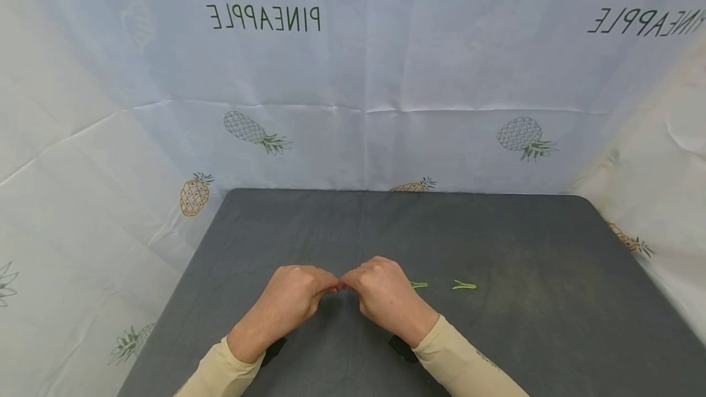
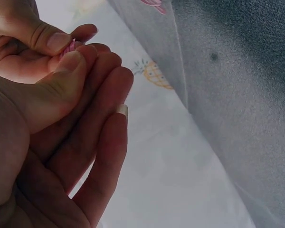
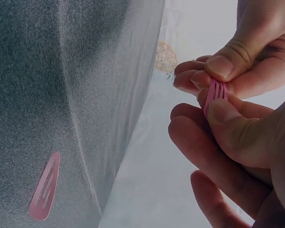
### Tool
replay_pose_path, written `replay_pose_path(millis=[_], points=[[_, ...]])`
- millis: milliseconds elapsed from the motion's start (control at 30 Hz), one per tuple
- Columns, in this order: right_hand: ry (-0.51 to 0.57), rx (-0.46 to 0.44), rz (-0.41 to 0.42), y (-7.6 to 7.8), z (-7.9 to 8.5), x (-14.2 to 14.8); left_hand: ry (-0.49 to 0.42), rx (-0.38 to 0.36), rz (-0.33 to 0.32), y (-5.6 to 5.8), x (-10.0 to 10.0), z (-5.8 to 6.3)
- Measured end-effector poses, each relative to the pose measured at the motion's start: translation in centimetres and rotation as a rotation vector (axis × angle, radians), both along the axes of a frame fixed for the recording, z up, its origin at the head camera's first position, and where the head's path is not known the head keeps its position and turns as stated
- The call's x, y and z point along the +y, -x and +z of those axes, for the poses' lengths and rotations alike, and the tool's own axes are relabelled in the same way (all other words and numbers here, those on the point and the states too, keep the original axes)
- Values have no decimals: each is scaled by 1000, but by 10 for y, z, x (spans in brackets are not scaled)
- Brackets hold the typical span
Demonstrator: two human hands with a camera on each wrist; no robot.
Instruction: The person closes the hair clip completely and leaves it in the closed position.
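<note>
A pink snap hair clip is pinched at its two ends between thumbs and fingers. My left hand grips one end and my right hand the other, fingertips meeting over the table. In the left wrist view the fingers cover most of the clip. Another pink hair clip lies on the table in the right wrist view. To the right of my right hand lies a green hair clip, its two arms spread apart. Closer in, a second green clip is partly hidden by that hand.
The dark grey table has rounded far corners. A white curtain printed with pineapples hangs behind it and along both sides. Dark straps show under the wrists, beside the cream sleeves.
</note>
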State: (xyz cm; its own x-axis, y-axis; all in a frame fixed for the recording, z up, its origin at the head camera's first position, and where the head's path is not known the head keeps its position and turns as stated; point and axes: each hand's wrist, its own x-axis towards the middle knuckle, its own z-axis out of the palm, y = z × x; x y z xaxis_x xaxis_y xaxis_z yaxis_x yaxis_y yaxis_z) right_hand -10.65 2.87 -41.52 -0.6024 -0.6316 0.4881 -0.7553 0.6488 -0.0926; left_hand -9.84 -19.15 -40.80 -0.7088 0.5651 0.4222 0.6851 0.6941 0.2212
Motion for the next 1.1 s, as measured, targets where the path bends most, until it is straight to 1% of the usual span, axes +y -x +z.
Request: replay_pose_path(millis=[167,300,533,600,900,1100], points=[[4,-8,-2,-1,0,0,2,-7,3,0,0,0],[-9,-32,-12,-2,0,-1,8,-11,4,0,0,0],[-38,-59,-29,-3,0,-2,20,-60,11,-1,1,0],[-38,-71,-29,-4,0,-2,22,-63,13,-1,1,0],[0,-134,-49,-6,0,-2,37,-67,18,-2,1,-1],[29,-134,-59,-6,0,-1,23,-93,11,-2,2,-2]])
